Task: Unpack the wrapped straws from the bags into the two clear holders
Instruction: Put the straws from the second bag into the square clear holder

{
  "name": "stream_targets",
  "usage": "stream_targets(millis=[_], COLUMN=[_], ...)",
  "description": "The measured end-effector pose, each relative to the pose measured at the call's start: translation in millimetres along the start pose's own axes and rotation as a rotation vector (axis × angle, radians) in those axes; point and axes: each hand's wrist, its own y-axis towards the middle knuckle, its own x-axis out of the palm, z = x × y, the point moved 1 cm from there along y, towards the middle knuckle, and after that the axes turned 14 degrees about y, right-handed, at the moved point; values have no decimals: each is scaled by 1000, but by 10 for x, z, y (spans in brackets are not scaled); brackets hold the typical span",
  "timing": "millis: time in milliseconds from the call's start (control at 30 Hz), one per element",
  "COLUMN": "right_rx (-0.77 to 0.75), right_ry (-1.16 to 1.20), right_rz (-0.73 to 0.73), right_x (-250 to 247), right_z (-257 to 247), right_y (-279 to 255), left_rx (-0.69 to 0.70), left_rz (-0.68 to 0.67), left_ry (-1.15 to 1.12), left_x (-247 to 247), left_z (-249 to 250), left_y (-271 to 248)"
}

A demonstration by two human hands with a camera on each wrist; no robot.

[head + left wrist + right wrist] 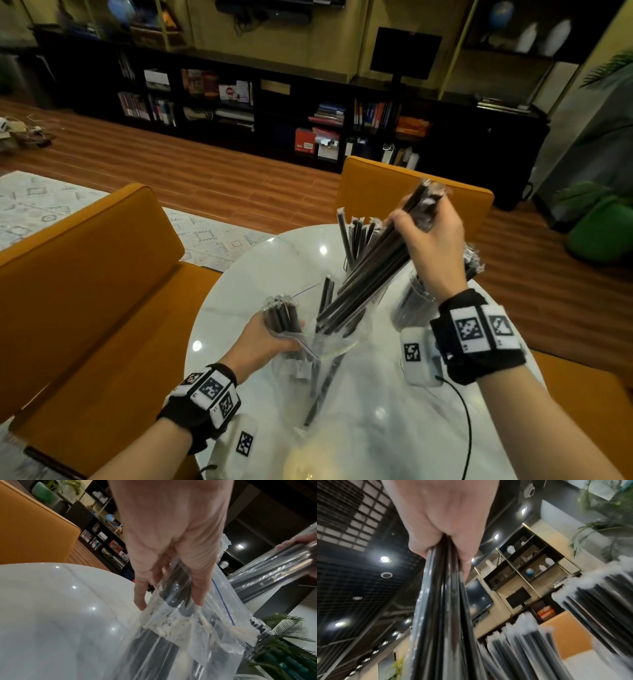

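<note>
Straws are coming out of the zip bag (318,346) in a fistful, and the job now is to get that bundle clear of the bag mouth and down into a holder without scattering it.

On the left, the left hand (263,337) grips the bag's upper edge together with a short clump of wrapped straws (282,313), its fingers curled round them; the left wrist view shows the fingertips (197,599) pressing the clear film near the blue zip line. It would do well to hold that mouth wide and steady, since the film looks limp and likely to cling to the wrappers.

Toward the middle, the far holder (356,240) stands on the round marble table (239,308) with straws upright in it. A few loose straws lie in the bag on the tabletop.

On the right, the right hand (428,236) is clenched round a long bundle of black straws (370,274), tilted, its lower ends at or just inside the bag mouth. Each is dark, thin and sheathed in glossy clear wrap with frayed sealed tips. A firm grip near mid-length, then an upright turn, should drop them cleanly. The second holder (414,301), beside the right wrist, looks nearly full.
</note>
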Motion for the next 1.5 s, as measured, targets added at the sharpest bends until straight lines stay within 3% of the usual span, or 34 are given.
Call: stream_targets(millis=[167,267,367,467,533,600,700,767,833,900,1000,1067,1167,1233,1333,1400,1433,1500], right_rx=[-182,-298,-382,-463,-422,-325,-166,23,227,321,85,-36,94,133,-21,-70,-4,240], right_ry=[-35,-74,-232,-323,-317,-278,-176,-114,-139,-216,-292,-405,-669,-744,-627,-404,-298,-261], right_rz=[194,213,73,-184,-310,-340,-103,88,122,54,48,-51,-408,-505,-256,-74,-69,-220], right_x=[-304,-318,-30,275,395,451,371,216,62,-19,-54,-26,63,75,-6,-97,-127,-78], right_z=[-499,-614,-432,-32,217,348,475,618,774,847,774,769,887,890,587,345,295,386], right_y=[533,812,753,427,236,131,268,450,583,652,750,766,649,571,454,219,41,-359], left_rx=[-1,1,-13,-34,-44,-58,-58,-53,-54,-62,-55,-47,-52,-48,-50,-41,-39,-27], left_rz=[-11,2,8,6,26,38,42,53,52,51,26,9,-10,-21,-19,3,10,13], left_ry=[1,11,8,-1,-38,-66,-74,-66,-63,-55,-25,-3,3,69,249,290,293,290], left_x=[-36,-34,-28,-31,-33,-45,-59,-62,-52,-47,-54,-51,-46,-60,-128,-172,-189,-206], left_z=[-2,0,-4,-35,-59,-78,-84,-86,-89,-79,-78,-73,-51,-51,-93,-92,-82,-40], left_y=[-43,-74,-104,-108,-109,-115,-146,-150,-144,-138,-120,-100,-66,-54,-11,8,11,-4])
